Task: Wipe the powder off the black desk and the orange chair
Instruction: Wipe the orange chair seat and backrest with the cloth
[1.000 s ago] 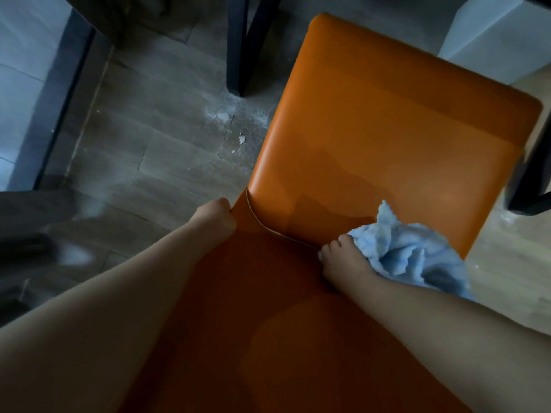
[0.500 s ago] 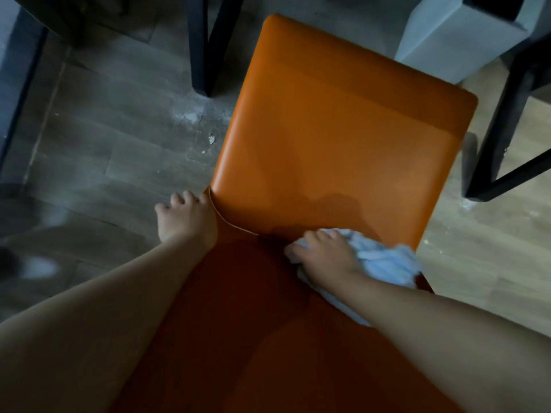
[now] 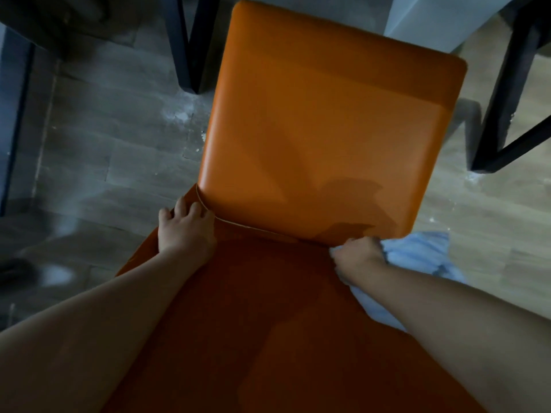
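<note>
The orange chair (image 3: 322, 120) fills the middle of the head view; I look down over its backrest onto the seat. My left hand (image 3: 185, 231) rests on the left end of the backrest's top, fingers spread along the piped seam. My right hand (image 3: 356, 256) grips a bunched light blue cloth (image 3: 417, 254) at the seam's right end, where backrest and seat meet. Most of the cloth hangs off the chair's right side, part of it hidden under my forearm. No powder shows on the orange surface.
White powder (image 3: 182, 116) is scattered on the grey wooden floor left of the seat and also lies at the right (image 3: 474, 178). Black desk legs stand at the far left (image 3: 190, 46) and at the right (image 3: 507, 108). A pale grey block (image 3: 429, 22) stands beyond the seat.
My right hand has dragged the cloth rightward along the seam to the chair's right edge. My left hand has flattened out on the backrest's top, its fingers now spread.
</note>
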Available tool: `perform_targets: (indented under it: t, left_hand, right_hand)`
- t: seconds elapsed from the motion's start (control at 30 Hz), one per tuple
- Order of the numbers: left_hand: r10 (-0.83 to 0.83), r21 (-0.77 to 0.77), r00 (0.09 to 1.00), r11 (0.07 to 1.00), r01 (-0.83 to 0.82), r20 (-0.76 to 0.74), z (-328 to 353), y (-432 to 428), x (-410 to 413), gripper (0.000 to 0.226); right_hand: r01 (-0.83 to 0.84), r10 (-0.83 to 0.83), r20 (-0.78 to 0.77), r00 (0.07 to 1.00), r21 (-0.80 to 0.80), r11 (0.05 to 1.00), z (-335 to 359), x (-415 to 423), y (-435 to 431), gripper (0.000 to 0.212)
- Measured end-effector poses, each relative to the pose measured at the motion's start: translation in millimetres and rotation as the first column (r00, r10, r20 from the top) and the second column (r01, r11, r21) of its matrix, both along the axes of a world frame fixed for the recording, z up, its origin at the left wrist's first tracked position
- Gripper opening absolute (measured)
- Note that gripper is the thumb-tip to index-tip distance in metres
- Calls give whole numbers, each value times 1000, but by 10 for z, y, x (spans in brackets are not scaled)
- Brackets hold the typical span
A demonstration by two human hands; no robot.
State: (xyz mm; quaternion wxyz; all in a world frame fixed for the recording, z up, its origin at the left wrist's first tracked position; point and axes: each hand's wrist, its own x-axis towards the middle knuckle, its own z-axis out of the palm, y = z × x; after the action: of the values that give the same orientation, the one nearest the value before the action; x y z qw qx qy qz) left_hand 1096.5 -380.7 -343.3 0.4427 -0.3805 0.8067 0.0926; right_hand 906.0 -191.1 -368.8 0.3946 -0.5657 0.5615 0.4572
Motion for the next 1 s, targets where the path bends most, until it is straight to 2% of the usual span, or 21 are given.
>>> perform_targets:
  t: [0.07,0.1,0.13,0.17,0.23,0.3,0.4,0.5,0.6,0.7,0.83,1.0]
  left_hand:
    - [-1,3,1000,1000,1,9,-5,-1,-1,44]
    - [-6,-2,1000,1000,6,20,-5,2,-2,44]
    - [-11,-5,999,1000,11,34,-10,14,-7,44]
    - [-14,-2,999,1000,14,50,-10,36,-24,45]
    - [-11,10,997,1000,10,82,11,99,-94,47]
    - [-8,26,995,1000,6,96,10,167,-168,46]
    - [-10,74,998,997,5,69,-6,294,-245,44]
    - [49,115,998,992,-51,27,-15,465,-321,45]
    - [44,176,999,983,-46,12,7,633,-402,44]
    - [24,257,996,965,-44,82,-5,678,-433,45]
    - [33,282,991,957,-70,132,-23,694,-381,47]
    - [26,275,993,960,-57,116,-34,743,-347,46]
  right_hand:
    - [15,-11,-33,999,114,993,-5,-191,121,34]
    - [78,-71,-47,996,149,986,10,-254,62,36]
    - [137,-139,14,990,117,984,43,-300,18,39]
    - [132,-134,134,982,29,991,4,-333,2,43]
    - [173,-164,193,967,-32,984,36,-303,15,43]
    - [226,-221,87,971,-52,973,195,-168,70,35]
    - [274,-257,132,957,-139,952,206,-30,98,33]
    - [330,-324,83,942,-64,942,46,-60,6,32]
    - [234,-234,25,972,7,972,17,-50,47,37]
    - [159,-160,9,987,18,987,-23,-30,45,35]
    - [215,-216,12,976,22,976,5,-114,119,40]
    - [346,-317,-196,928,141,928,94,-355,233,41]
